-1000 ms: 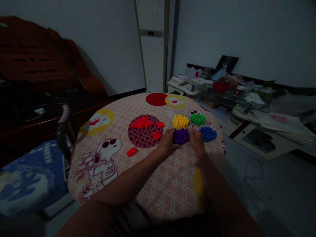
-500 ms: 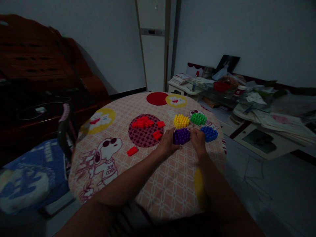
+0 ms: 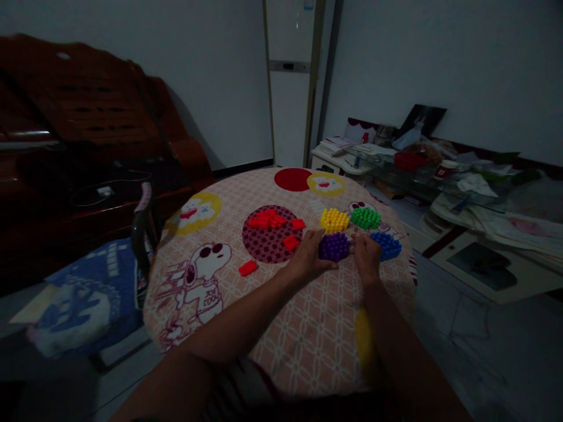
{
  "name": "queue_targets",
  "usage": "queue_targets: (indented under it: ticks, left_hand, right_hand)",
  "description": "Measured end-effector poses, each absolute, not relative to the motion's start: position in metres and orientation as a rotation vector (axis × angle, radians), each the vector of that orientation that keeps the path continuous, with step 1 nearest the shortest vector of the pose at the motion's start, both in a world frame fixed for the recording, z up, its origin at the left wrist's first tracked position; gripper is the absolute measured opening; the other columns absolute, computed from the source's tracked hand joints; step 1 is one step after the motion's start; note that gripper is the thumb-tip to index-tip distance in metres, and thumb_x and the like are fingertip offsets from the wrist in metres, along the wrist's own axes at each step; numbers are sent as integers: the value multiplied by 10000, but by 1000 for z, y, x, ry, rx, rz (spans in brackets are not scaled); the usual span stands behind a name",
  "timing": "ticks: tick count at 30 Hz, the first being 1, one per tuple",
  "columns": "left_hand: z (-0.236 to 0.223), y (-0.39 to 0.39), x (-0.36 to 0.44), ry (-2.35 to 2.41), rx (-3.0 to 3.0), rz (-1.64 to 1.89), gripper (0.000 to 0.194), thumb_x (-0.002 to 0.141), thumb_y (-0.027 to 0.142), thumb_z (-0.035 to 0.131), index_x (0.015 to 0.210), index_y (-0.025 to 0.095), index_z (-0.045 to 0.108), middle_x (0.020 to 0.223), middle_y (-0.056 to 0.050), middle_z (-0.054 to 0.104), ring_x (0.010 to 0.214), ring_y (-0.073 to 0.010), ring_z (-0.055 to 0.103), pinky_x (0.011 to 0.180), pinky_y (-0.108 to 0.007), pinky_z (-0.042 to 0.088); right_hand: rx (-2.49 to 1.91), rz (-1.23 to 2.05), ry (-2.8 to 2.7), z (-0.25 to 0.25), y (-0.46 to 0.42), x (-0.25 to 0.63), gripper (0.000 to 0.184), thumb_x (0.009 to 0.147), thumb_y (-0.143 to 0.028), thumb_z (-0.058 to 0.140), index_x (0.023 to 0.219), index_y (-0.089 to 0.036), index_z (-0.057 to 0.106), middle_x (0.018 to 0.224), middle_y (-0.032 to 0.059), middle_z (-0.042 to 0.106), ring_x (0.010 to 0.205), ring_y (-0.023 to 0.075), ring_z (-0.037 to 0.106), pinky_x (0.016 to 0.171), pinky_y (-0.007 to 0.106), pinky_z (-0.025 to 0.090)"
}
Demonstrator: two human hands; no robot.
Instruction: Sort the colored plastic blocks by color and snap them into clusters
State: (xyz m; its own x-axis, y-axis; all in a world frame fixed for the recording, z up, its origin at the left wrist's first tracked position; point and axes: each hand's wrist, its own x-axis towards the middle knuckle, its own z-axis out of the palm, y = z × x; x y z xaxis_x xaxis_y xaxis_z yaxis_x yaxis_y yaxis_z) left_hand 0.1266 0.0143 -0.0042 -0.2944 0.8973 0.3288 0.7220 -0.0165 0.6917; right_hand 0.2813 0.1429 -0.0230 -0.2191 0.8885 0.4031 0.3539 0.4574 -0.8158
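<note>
A tight cluster of purple knobbed plastic building blocks [image 3: 334,247] stands on the round table between my hands. My left hand [image 3: 308,255] is wrapped about its left side, thumb in front and fingers at the back. Against its right side is my right hand [image 3: 366,255], fingers curled; anything inside them is hidden. Similar clusters sit close by: yellow [image 3: 335,220] behind the purple one, green [image 3: 366,218] at the back right, and blue [image 3: 386,246] just right of my right hand. Red blocks [image 3: 267,219] lie in a loose heap to the left, with a few separate red pieces [image 3: 248,268] nearer me.
A patterned cloth [image 3: 281,334] covers the table. To the left stand a chair with a blue cover [image 3: 88,299] and a wooden bench [image 3: 88,111]. A cabinet with a glass shelf [image 3: 396,167], loaded with papers and bags, runs along the right wall.
The whole scene has shifted right in the view as the head turned slightly left. Both hands stay beside the purple cluster; the right fingers look more curled. The blocks keep their places.
</note>
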Motion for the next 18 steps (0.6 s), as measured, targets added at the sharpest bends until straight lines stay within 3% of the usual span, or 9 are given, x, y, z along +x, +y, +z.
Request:
queue_targets:
  ticks: [4,11,15,18]
  left_hand:
    - [11,7,92,2241,1828,1150,643,757,328,817,1336,205,566,1310,-131,576,1212,-295,581,1022,-440,488]
    - [15,-3,52,2504,1781,450,269,791,332,747,1010,177,727,1084,-136,690,1035,-325,653,904,-400,514]
    - [15,-2,48,2519,1768,491,180,861,244,620,980,160,725,1026,-138,707,985,-300,668,857,-374,511]
    - [26,-2,60,2376,1836,743,144,864,240,605,915,160,713,951,-109,708,933,-267,667,851,-360,505]
  right_hand:
    - [-1074,712,-1685,-25,142,284,508,946,-544,390,856,-152,700,751,82,722,628,198,620,636,317,468]
    - [-1091,616,-1610,-20,139,283,462,952,-515,392,823,-175,676,720,58,700,649,195,617,671,321,468]
    - [-1031,654,-1593,-10,113,291,444,943,-524,424,766,-187,652,678,36,670,612,178,588,622,299,458]
    - [-922,852,-1714,-7,74,300,416,928,-529,496,751,-188,656,674,23,663,582,159,578,576,276,454]
